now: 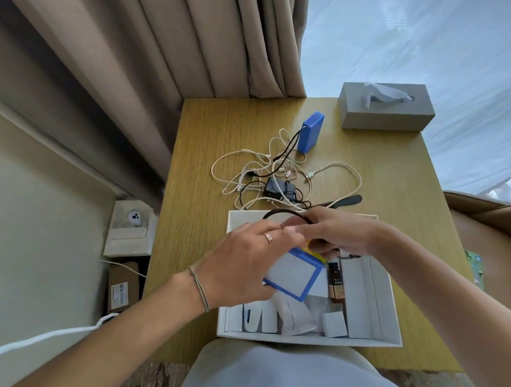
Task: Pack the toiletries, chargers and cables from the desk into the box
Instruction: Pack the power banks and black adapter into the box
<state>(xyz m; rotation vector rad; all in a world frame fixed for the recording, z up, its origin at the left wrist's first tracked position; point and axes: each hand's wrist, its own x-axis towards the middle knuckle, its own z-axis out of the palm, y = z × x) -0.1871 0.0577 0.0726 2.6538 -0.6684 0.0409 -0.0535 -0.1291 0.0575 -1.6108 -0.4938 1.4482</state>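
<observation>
A white box (388,309) stands at the near edge of the wooden desk (206,128). It holds white packets, a brown bottle (335,283) and a small white carton. Above the box, my left hand (244,263) grips a blue-and-white power pack (294,273). My right hand (337,234) is closed on the pack's black cable (282,211), which loops up over both hands. Behind the box lies a tangle of white cables (245,175) with a black charger (279,187). A second blue pack (311,131) stands further back.
A grey tissue box (386,108) sits at the desk's far right corner. Curtains hang behind the desk. A brown armchair (508,244) stands to the right. Cardboard boxes and a small white stand are on the floor to the left.
</observation>
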